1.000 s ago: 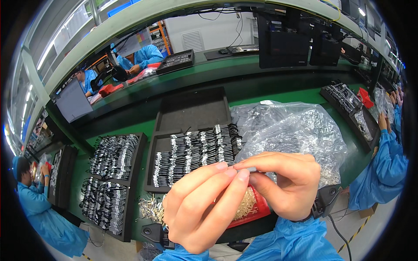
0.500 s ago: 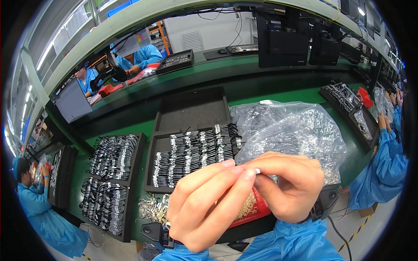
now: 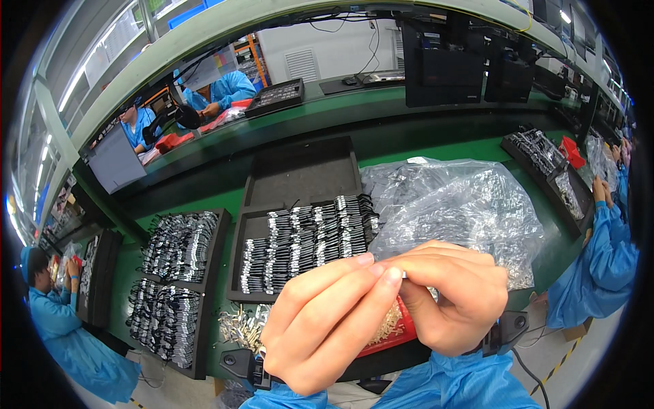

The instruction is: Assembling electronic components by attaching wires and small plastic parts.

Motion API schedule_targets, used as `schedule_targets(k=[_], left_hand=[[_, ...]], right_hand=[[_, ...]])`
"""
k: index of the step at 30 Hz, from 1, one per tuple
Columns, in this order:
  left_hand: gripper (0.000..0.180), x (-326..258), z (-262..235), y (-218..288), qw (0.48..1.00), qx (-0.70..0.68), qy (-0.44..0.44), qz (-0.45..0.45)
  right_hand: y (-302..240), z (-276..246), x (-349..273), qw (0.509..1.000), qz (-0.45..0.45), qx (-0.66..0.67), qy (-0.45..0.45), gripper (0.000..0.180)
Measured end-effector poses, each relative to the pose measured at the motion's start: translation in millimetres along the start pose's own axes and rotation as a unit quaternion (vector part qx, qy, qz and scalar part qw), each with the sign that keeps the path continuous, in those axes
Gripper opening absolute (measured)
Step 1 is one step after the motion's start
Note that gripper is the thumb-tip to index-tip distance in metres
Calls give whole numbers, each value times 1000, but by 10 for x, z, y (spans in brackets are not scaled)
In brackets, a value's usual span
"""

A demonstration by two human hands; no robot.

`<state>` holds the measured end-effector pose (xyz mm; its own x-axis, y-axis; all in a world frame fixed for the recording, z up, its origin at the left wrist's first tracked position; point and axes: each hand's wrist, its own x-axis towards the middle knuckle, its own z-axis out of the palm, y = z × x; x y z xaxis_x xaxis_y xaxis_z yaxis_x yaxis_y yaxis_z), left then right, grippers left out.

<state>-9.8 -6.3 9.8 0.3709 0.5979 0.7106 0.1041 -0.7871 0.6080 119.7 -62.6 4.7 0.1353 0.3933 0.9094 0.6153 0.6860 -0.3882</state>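
My left hand [image 3: 325, 324] and my right hand [image 3: 458, 293] meet at their fingertips over the front of the bench. Both are closed in a pinch around a small metal piece [image 3: 404, 275], of which only a silvery-white end shows; the rest is hidden by my fingers. Partly covered by the hands is a red tray [image 3: 410, 328] of tiny beige pieces. Beyond my left hand lies a black foam tray [image 3: 235, 279] holding rows of black and silver parts [image 3: 303, 235]. A loose pile of small metal pieces [image 3: 244, 327] sits beside my left wrist.
To the left, a second dark tray [image 3: 212, 273] carries two packed groups of similar parts. Large clear plastic bags [image 3: 449, 204] cover the bench beyond my right hand. An empty-looking black tray [image 3: 303, 167] lies behind. People in blue coats work left, right and across.
Both hands stay pinched together at nearly the same spot. The fingers have shifted slightly, and the visible end of the small piece sits a little lower.
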Motion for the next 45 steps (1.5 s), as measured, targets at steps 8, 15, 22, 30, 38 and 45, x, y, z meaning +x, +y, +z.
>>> schedule_targets(k=[8, 15, 22, 30, 38, 45], left_hand=[[16, 50, -2, -105, 1000, 21, 0, 9], [16, 49, 0, -53, 999, 36, 0, 14], [15, 31, -48, -61, 998, 52, -5, 18], [15, 19, -7, -83, 997, 71, -17, 22], [14, 23, 11, -101, 995, 88, -24, 28], [14, -15, 47, -93, 994, 103, -29, 34]], right_hand=[[-37, 4, 9, 998, 41, 52, -4, 22], [-62, -1, 13, 981, 118, 149, -24, 19], [-53, -13, 6, 980, 115, 159, -19, 20], [-48, 4, -11, 983, 127, 134, -12, 20], [-67, -2, 3, 984, 126, 122, -15, 20], [-86, -35, -4, 975, 154, 158, -25, 18]])
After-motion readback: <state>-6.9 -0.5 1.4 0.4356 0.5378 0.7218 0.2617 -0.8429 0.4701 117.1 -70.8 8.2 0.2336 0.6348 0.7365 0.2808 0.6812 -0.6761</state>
